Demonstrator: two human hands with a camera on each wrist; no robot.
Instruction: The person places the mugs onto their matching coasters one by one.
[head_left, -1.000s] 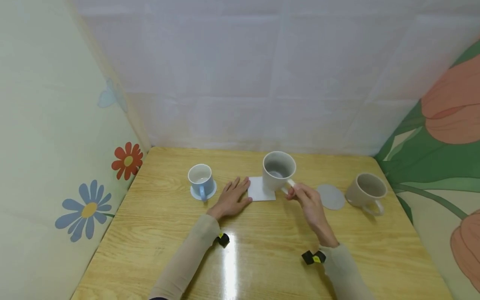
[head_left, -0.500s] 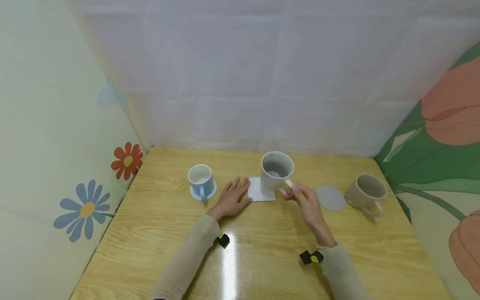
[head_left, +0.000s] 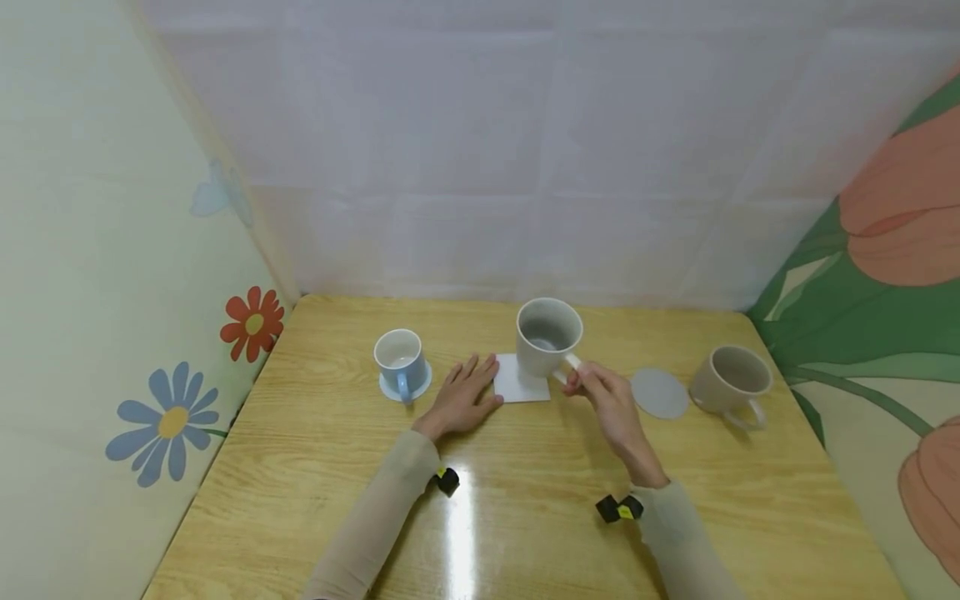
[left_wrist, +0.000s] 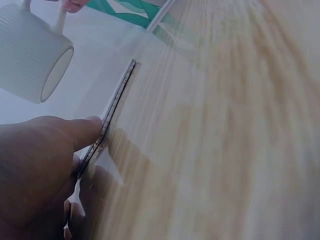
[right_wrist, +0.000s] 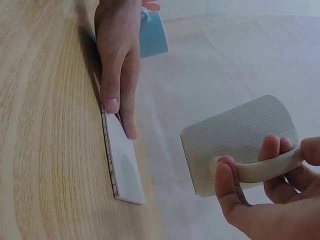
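Observation:
My right hand (head_left: 611, 408) grips the handle of a white ribbed mug (head_left: 542, 362). In the right wrist view the mug (right_wrist: 240, 145) hangs in the air, its base apart from a square white coaster (right_wrist: 125, 160). My left hand (head_left: 463, 400) lies flat on the table with its fingers straight, thumb and fingertips touching the left edge of that coaster (head_left: 513, 390). The left wrist view shows my left thumb (left_wrist: 87, 131) right at the coaster's edge, with the mug's underside tilted above it.
A small blue mug (head_left: 405, 367) stands on a round pale-blue coaster (head_left: 388, 390) at the left. To the right lie a round grey coaster (head_left: 660, 393) and a beige mug (head_left: 720, 387) beside it. White cloth (head_left: 450, 167) hangs behind the wooden table (head_left: 525, 500).
My right hand has carried the white mug slightly left, further over the square coaster. My left hand has stayed in place.

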